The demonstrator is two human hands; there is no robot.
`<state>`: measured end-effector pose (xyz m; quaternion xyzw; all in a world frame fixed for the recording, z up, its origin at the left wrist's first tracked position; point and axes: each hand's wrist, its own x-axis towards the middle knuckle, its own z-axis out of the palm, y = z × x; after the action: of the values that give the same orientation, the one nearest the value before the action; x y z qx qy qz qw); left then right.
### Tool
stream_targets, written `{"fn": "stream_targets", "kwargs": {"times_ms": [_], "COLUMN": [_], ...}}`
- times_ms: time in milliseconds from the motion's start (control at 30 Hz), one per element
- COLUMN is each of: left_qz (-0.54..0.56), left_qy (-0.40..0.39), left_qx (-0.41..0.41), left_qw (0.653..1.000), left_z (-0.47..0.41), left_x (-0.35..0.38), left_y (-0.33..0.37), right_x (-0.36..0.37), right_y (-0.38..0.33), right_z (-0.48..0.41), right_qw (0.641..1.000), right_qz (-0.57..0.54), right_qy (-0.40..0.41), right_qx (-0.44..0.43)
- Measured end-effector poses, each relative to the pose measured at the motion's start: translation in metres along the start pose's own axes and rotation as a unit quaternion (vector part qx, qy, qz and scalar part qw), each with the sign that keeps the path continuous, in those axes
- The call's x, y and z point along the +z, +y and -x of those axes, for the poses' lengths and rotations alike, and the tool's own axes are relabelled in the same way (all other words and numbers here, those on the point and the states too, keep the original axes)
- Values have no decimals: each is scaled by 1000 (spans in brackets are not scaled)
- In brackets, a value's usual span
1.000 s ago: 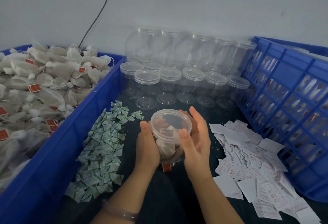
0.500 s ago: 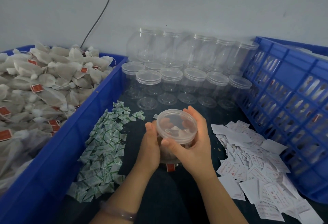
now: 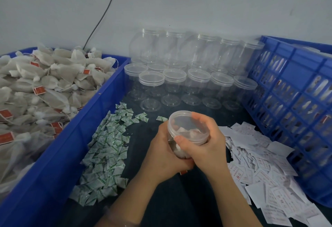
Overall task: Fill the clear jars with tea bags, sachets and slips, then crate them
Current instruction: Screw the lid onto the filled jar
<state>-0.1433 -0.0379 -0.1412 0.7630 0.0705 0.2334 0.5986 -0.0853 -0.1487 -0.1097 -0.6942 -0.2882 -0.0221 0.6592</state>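
Near the middle of the dark table (image 3: 179, 201), the filled jar (image 3: 177, 148) stands tilted between both hands. The left hand (image 3: 161, 154) wraps its fingers round the jar's body, while the right hand (image 3: 208, 144) curls over the clear lid (image 3: 186, 124), thumb pressed on its near rim. Green sachets (image 3: 107, 147) lie along the left edge beside the bin of tea bags (image 3: 45, 86). White slips (image 3: 260, 165) lie by the blue crate (image 3: 296, 100) at the right edge, and empty jars (image 3: 197, 79) line the far edge.

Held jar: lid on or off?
On. The clear lid covers the jar, right hand gripping its rim, left hand holding the body; fully tightened, cannot tell.
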Motion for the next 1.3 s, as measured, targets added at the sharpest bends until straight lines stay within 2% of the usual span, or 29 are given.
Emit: {"fn": "stream_targets", "kwargs": {"times_ms": [100, 200, 400, 567, 767, 933, 1133, 1300], "left_qz": [6, 20, -10, -52, 0, 25, 43, 38], "left_qy": [-32, -11, 50, 19, -10, -1, 9, 15], "left_qx": [14, 11, 27, 37, 5, 18, 4, 16], "left_qw": [999, 1000, 998, 998, 1000, 1000, 999, 999], "left_z": [-3, -2, 1, -2, -12, -14, -8, -8], "left_x": [-4, -1, 13, 3, 2, 8, 5, 10], "left_y": [1, 0, 4, 11, -1, 1, -3, 4], "right_x": [-3, 0, 9, 12, 11, 14, 9, 12], "right_y": [-2, -4, -2, -4, 0, 1, 0, -1], "right_z": [0, -1, 2, 4, 2, 3, 1, 2], "right_qw": [999, 998, 997, 996, 997, 997, 998, 999], "right_qz": [31, 49, 59, 69, 77, 64, 49, 37], "right_qy": [-25, -41, 39, 48, 16, 32, -2, 24], "right_qx": [-10, -4, 2, -24, -14, -23, -26, -21]}}
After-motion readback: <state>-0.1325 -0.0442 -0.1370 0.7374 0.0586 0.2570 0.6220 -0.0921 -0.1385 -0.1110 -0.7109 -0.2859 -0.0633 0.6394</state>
